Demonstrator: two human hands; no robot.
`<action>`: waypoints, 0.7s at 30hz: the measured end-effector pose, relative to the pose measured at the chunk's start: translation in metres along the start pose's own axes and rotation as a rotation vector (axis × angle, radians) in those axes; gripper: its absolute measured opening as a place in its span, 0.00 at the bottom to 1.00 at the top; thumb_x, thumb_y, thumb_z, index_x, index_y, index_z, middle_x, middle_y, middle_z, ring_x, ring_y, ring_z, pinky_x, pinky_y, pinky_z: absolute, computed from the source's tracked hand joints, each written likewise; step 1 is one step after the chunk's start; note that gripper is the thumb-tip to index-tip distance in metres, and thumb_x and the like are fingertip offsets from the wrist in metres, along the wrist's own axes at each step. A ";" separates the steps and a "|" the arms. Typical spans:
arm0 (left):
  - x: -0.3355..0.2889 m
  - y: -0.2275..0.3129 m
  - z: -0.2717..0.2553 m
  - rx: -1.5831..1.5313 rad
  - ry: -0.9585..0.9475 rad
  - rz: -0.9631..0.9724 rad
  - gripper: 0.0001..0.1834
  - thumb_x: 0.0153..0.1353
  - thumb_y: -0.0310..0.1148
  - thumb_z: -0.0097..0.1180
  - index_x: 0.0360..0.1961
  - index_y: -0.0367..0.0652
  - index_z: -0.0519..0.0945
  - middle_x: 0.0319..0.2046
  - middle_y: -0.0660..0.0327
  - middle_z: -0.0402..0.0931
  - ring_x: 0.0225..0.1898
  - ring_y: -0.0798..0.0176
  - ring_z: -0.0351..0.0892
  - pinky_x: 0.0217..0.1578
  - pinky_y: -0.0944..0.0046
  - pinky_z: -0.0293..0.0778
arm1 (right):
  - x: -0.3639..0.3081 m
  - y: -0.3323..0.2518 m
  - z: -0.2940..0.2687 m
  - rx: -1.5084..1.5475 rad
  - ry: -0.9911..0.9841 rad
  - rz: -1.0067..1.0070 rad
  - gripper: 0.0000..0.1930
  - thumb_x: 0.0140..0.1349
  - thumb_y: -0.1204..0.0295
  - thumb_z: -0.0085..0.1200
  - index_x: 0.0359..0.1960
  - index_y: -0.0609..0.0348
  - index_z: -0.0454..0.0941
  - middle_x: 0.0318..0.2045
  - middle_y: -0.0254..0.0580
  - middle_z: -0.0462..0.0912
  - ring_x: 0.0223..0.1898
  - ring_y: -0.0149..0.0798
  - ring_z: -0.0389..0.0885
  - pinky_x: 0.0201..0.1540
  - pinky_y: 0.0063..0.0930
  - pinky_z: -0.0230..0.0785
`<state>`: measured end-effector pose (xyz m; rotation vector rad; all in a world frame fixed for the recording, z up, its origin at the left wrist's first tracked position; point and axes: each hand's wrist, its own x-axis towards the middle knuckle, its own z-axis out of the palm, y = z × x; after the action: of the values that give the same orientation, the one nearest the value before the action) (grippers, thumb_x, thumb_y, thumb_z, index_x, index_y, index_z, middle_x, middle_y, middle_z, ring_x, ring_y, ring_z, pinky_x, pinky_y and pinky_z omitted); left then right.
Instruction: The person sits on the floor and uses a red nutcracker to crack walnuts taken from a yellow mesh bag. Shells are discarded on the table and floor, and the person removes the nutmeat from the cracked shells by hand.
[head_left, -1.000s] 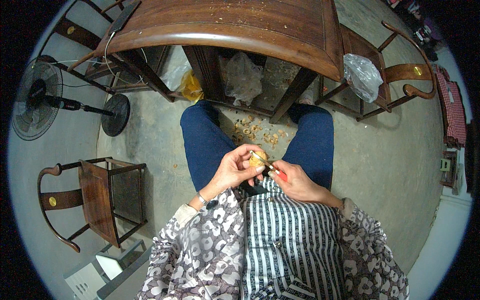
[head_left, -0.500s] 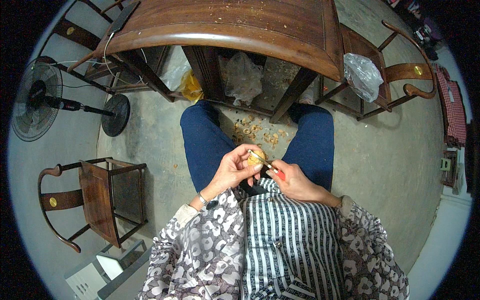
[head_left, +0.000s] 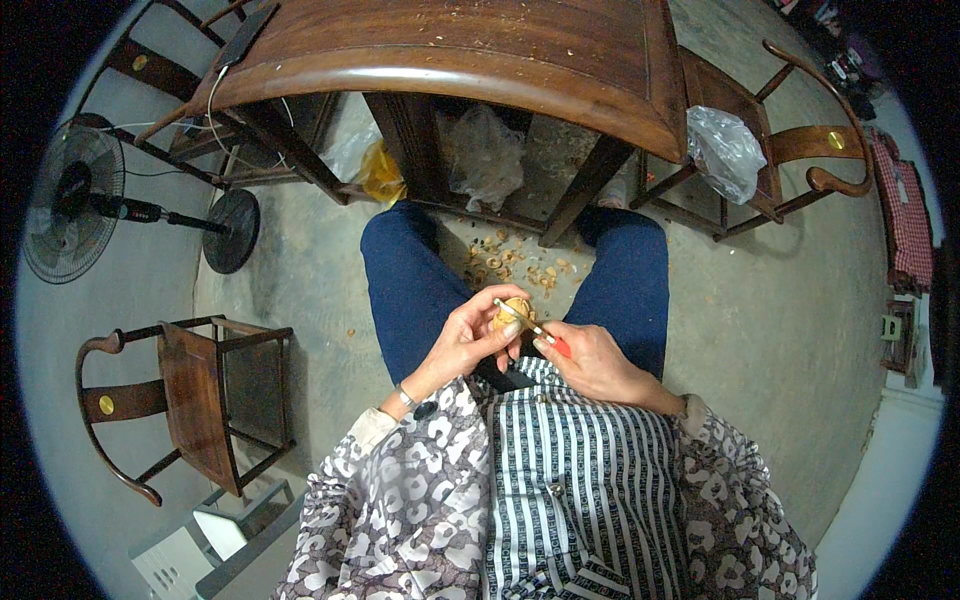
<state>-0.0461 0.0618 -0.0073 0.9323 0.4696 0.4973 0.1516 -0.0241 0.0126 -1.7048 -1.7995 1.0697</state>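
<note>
Between my knees, my left hand (head_left: pixel 474 335) pinches a small round yellow-tan piece (head_left: pixel 510 311), nut-like with an uneven surface; its exact kind is not clear. Fingers and thumb wrap around its left side. My right hand (head_left: pixel 596 362) grips a narrow metal-bladed tool with a red handle (head_left: pixel 561 346). The metal blade (head_left: pixel 527 321) slants up and left across the front of the round piece, touching it. Part of the handle is hidden in my right palm.
Tan peelings (head_left: pixel 505 258) litter the floor between my feet. A dark wooden table (head_left: pixel 450 70) stands ahead, with plastic bags (head_left: pixel 487 155) beneath. Wooden chairs (head_left: pixel 195 400) flank both sides; a clear bag (head_left: pixel 725 155) lies on the right one. A black fan (head_left: pixel 75 205) stands at left.
The round piece has turned slightly in my left fingers, and the blade has shifted a little across it. Both hands otherwise keep their places.
</note>
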 end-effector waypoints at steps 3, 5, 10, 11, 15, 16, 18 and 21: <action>0.000 0.004 0.001 -0.064 -0.030 -0.034 0.23 0.65 0.34 0.51 0.59 0.40 0.64 0.43 0.58 0.72 0.33 0.67 0.76 0.26 0.71 0.77 | 0.000 -0.001 -0.003 -0.030 0.027 -0.085 0.14 0.65 0.62 0.48 0.31 0.63 0.73 0.19 0.56 0.76 0.23 0.59 0.77 0.25 0.48 0.68; -0.001 0.007 0.003 -0.137 -0.025 -0.070 0.22 0.66 0.35 0.50 0.59 0.40 0.64 0.44 0.57 0.72 0.34 0.66 0.76 0.28 0.70 0.77 | 0.000 -0.006 -0.009 -0.084 0.058 -0.158 0.14 0.66 0.63 0.48 0.31 0.63 0.74 0.20 0.56 0.77 0.23 0.58 0.78 0.26 0.48 0.68; 0.001 0.007 0.007 -0.111 -0.009 -0.015 0.19 0.67 0.36 0.49 0.55 0.41 0.66 0.46 0.55 0.71 0.33 0.65 0.76 0.29 0.71 0.76 | 0.000 -0.009 -0.011 -0.027 0.017 -0.062 0.13 0.66 0.64 0.47 0.33 0.63 0.74 0.20 0.57 0.76 0.24 0.59 0.77 0.26 0.48 0.68; 0.001 0.006 0.007 -0.098 -0.002 0.004 0.18 0.67 0.36 0.48 0.54 0.41 0.67 0.46 0.55 0.71 0.33 0.65 0.76 0.28 0.72 0.76 | 0.001 -0.010 -0.011 0.014 -0.018 -0.016 0.12 0.66 0.64 0.47 0.34 0.62 0.74 0.20 0.57 0.76 0.24 0.60 0.77 0.26 0.48 0.68; 0.002 -0.008 -0.001 -0.175 0.036 0.004 0.16 0.68 0.41 0.46 0.49 0.40 0.68 0.45 0.53 0.73 0.27 0.68 0.73 0.23 0.73 0.69 | 0.004 -0.018 -0.013 0.076 -0.054 0.004 0.13 0.66 0.63 0.47 0.36 0.62 0.74 0.21 0.59 0.75 0.24 0.60 0.77 0.26 0.48 0.67; 0.003 -0.009 0.000 -0.207 0.056 0.012 0.17 0.69 0.43 0.46 0.48 0.40 0.69 0.45 0.52 0.73 0.26 0.69 0.72 0.22 0.74 0.68 | 0.005 -0.019 -0.013 0.073 -0.056 0.002 0.13 0.66 0.63 0.47 0.36 0.62 0.74 0.21 0.59 0.75 0.24 0.60 0.77 0.26 0.48 0.67; 0.006 -0.010 0.006 -0.221 0.102 0.052 0.19 0.69 0.47 0.44 0.46 0.40 0.70 0.42 0.53 0.74 0.22 0.71 0.69 0.19 0.74 0.64 | 0.005 -0.018 -0.012 0.066 -0.044 0.003 0.13 0.66 0.63 0.46 0.36 0.62 0.74 0.21 0.59 0.75 0.25 0.60 0.77 0.26 0.48 0.68; 0.008 -0.015 0.005 -0.276 0.109 0.067 0.21 0.69 0.48 0.44 0.46 0.39 0.70 0.42 0.53 0.74 0.21 0.71 0.68 0.19 0.75 0.64 | 0.006 -0.011 -0.005 0.085 -0.027 0.014 0.14 0.67 0.62 0.46 0.34 0.61 0.75 0.21 0.59 0.75 0.24 0.59 0.77 0.25 0.45 0.68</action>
<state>-0.0333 0.0559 -0.0184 0.6594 0.4554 0.6586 0.1476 -0.0160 0.0235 -1.6627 -1.7349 1.1641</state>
